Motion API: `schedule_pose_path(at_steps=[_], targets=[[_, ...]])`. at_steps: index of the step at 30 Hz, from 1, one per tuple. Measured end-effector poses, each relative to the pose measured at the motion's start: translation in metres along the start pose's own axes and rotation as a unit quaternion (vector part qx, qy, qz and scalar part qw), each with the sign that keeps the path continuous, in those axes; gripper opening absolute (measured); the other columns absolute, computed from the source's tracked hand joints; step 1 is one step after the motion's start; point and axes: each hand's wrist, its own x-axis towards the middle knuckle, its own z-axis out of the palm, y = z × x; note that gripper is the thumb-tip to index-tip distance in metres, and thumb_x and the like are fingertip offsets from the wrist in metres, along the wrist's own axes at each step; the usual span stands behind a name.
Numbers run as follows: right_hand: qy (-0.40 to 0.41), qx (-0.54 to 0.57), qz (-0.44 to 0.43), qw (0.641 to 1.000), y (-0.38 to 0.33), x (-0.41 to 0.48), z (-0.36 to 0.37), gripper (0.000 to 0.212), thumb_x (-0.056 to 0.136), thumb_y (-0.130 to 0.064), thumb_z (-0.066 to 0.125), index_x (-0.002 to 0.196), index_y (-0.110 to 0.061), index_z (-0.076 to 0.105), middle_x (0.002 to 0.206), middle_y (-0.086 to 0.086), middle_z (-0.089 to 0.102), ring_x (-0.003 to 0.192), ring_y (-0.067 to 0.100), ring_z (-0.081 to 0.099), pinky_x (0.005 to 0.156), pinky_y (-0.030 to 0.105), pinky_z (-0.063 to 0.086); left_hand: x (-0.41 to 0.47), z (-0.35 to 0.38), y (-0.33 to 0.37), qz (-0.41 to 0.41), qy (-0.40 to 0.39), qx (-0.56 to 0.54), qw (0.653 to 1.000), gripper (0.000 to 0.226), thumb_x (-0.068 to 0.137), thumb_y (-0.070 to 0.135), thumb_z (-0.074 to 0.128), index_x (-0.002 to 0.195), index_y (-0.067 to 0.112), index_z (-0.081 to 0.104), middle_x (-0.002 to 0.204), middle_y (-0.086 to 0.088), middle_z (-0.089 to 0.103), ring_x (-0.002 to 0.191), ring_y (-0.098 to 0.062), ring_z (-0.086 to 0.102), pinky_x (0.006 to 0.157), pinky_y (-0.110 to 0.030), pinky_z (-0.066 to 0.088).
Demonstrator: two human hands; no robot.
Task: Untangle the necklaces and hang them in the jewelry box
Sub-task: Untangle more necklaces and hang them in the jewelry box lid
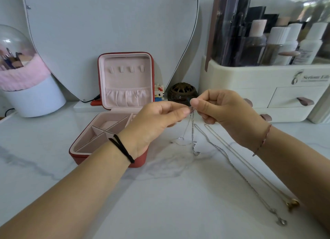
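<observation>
Knot itself not resolvable: the point where the chains meet is covered by the fingertips of both hands, so how the strands cross cannot be told. Left hand (157, 119) pinched closed, thumb and forefinger tight on the top of the tangled chains (192, 131); right hand (221, 110) likewise pinched closed on the same spot, thumb tip touching the left fingertips. Below the pinch two thin strands hang down, one ending in a heart-shaped loop (180, 140) resting on the marble tabletop (169, 194), the other a twisted silver strand ending in a small pendant, shape unclear. Two further necklaces (232, 160) run from under the right fingers diagonally toward the right forearm, lying flat; upper ends hidden behind the right hand, lower ends carry a gold pendant (292, 203) and a silver pendant (282, 221). Jewelry box (125, 81) open, to the left of and behind the left fingers; lid upright, four hooks (125, 68) bare; tray partly hidden by the left wrist, near corner cut off by the forearm
</observation>
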Motion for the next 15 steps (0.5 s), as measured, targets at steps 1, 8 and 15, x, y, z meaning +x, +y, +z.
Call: schedule_pose_path(at_steps=[1, 8, 15], targets=[[-0.004, 0.005, 0.0, 1.0, 0.0, -0.0002, 0.0005, 0.029, 0.071, -0.033, 0.068, 0.075, -0.005, 0.061, 0.056, 0.006, 0.046, 0.051, 0.013, 0.037, 0.049, 0.019, 0.034, -0.0007, 0.0017, -0.0001, 0.013, 0.0, 0.007, 1.0, 0.029, 0.069, 0.034, 0.069, 0.094, 0.02, 0.072, 0.088, 0.008, 0.072, 0.089, -0.003, 0.064, 0.085, -0.017, 0.047], [-0.014, 0.015, 0.005, 1.0, 0.0005, -0.0003, 0.0036, 0.031, 0.074, -0.029, 0.068, 0.077, 0.001, 0.06, 0.046, -0.003, 0.047, 0.045, 0.011, 0.036, 0.045, 0.018, 0.033, -0.0015, 0.0066, -0.0014, 0.119, 0.079, 0.096, 0.985, 0.004, 0.078, 0.022, 0.073, 0.081, 0.022, 0.074, 0.075, 0.011, 0.072, 0.074, 0.003, 0.065, 0.069, -0.008, 0.044], [-0.046, -0.005, 0.022, 0.999, -0.0004, 0.0003, -0.0016, 0.024, 0.068, -0.019, 0.075, 0.086, -0.004, 0.067, 0.061, -0.002, 0.058, 0.055, 0.006, 0.047, 0.053, 0.016, 0.039, 0.0007, 0.0027, -0.0027, 0.168, 0.118, 0.144, 0.968, 0.008, 0.082, 0.013, 0.07, 0.079, 0.019, 0.075, 0.069, 0.01, 0.067, 0.064, 0.005, 0.057, 0.064, -0.009, 0.041]])
